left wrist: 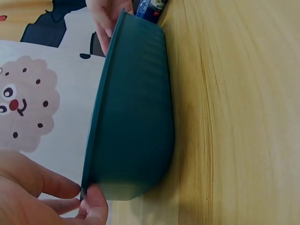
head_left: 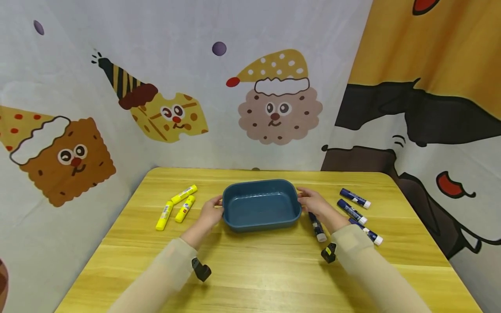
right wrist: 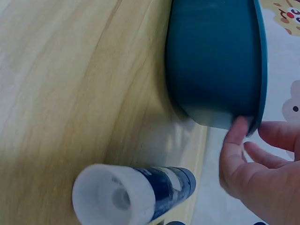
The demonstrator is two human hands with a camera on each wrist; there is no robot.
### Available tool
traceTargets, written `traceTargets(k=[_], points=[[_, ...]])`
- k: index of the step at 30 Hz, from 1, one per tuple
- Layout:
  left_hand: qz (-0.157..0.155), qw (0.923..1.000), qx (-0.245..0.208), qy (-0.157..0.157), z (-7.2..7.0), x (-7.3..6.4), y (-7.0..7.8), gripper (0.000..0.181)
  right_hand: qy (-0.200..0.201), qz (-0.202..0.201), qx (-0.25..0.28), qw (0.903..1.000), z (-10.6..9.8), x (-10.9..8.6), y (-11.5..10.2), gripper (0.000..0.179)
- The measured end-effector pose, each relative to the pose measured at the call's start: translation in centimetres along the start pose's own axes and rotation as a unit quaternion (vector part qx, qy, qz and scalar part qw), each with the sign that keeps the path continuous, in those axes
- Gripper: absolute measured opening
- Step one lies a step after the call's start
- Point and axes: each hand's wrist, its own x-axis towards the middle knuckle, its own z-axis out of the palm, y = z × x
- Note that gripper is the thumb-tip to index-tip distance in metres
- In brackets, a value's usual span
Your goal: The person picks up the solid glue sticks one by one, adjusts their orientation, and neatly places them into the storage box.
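A dark teal rectangular baking dish (head_left: 261, 208) is in the middle of the wooden table, its hollow facing up and nothing lying in it. At its left end my left hand (head_left: 211, 214) pinches the rim; the left wrist view shows thumb and fingers meeting at that edge. My right hand (head_left: 314, 203) pinches the opposite end between thumb and fingers, also seen in the right wrist view. Whether the dish's base touches the tabletop I cannot tell. Below the right hand lies a navy glue stick (right wrist: 140, 192) with a white end, partly hidden by that hand in the head view.
Left of the dish lie three yellow glue sticks (head_left: 185, 208). Three more navy glue sticks (head_left: 352, 211) lie beyond the right forearm, one partly covered by the sleeve. A printed cartoon curtain (head_left: 227, 152) hangs behind the wooden table (head_left: 250, 278).
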Motion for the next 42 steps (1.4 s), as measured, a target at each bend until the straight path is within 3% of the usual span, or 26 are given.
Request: traceTargets(k=[6,15,27,29,31,33,34,37,40,42], points=[[0.011,0.9999,0.010,-0.007,0.2,0.6,-0.2,0.051,0.021,-0.012,-0.014,0.9996,-0.1,-0.2,0.3,0.053],[0.015,0.9993,-0.006,-0.034,0.8,1.5,0.1,0.049,0.028,-0.021,0.016,0.9993,-0.5,-2.6,0.6,0.053],[0.012,0.9987,-0.023,-0.043,0.8,1.3,0.1,0.048,0.048,0.000,0.010,0.9988,-0.4,-2.2,0.5,0.053],[0.023,0.9986,-0.017,-0.044,0.6,1.3,0.0,0.048,0.049,0.000,0.012,0.9987,-0.4,-2.2,0.4,0.053],[0.060,0.9971,0.028,-0.036,0.1,1.5,-0.2,0.048,0.046,-0.002,0.010,0.9989,-0.4,-2.3,0.5,0.053],[0.113,0.9871,0.112,-0.020,-0.8,1.6,-0.6,0.048,0.046,-0.002,0.012,0.9989,-0.4,-2.2,0.5,0.053],[0.140,0.9761,0.166,-0.007,-1.5,1.7,-0.9,0.048,0.045,-0.001,0.013,0.9989,-0.5,-2.2,0.5,0.053],[0.194,0.9271,0.318,0.042,-3.8,1.8,-1.5,0.049,0.043,0.003,0.018,0.9989,-0.5,-2.1,0.5,0.053],[0.189,0.8922,0.406,0.059,-6.0,1.8,-2.0,0.053,0.039,0.005,0.013,0.9992,-0.6,-2.2,0.3,0.053],[0.177,0.8771,0.442,0.061,-7.1,1.9,-2.4,0.055,0.036,0.004,0.006,0.9993,-0.6,-2.2,0.2,0.053]])
